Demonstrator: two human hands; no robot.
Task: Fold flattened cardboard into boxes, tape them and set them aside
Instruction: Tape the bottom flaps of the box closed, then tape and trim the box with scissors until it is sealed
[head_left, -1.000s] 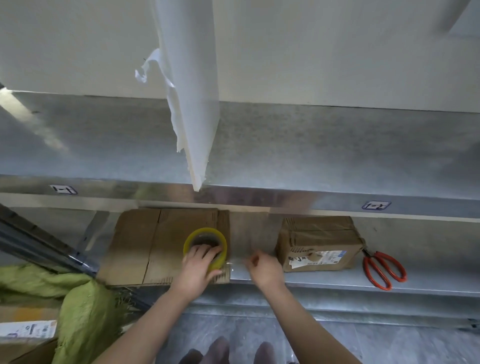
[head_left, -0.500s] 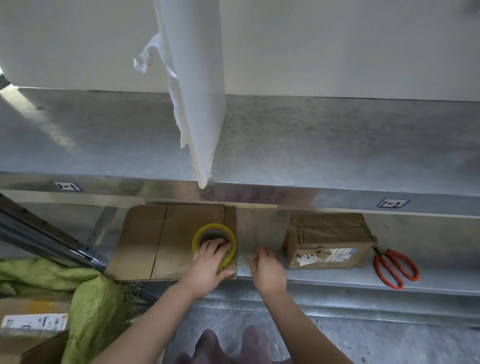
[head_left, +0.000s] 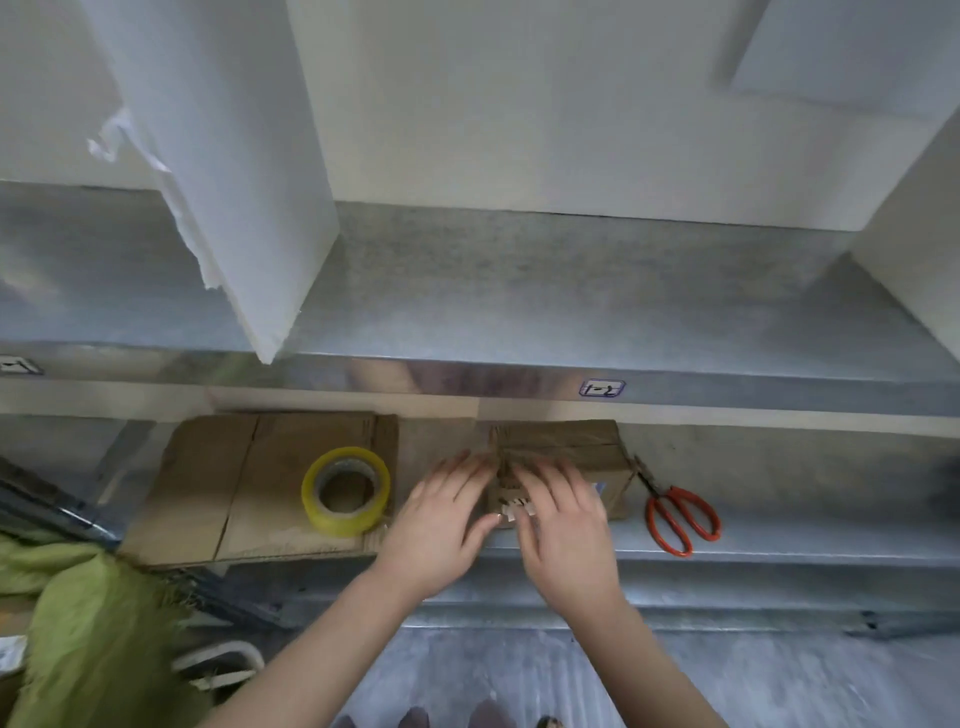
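Here the small cardboard box sits on the lower shelf. The left hand and right hand lie spread-fingered on its near side, gripping nothing. They seem to be smoothing its seam, which calls for even pressure. The tape roll rests left on flattened cardboard, and scissors lie right.

Blurred with motion: left hand and right hand. Hid most of the front of the box behind them. Could not read the shelf tag above the right hand. Cut off at the picture's edge: green cloth, far left of the hands.
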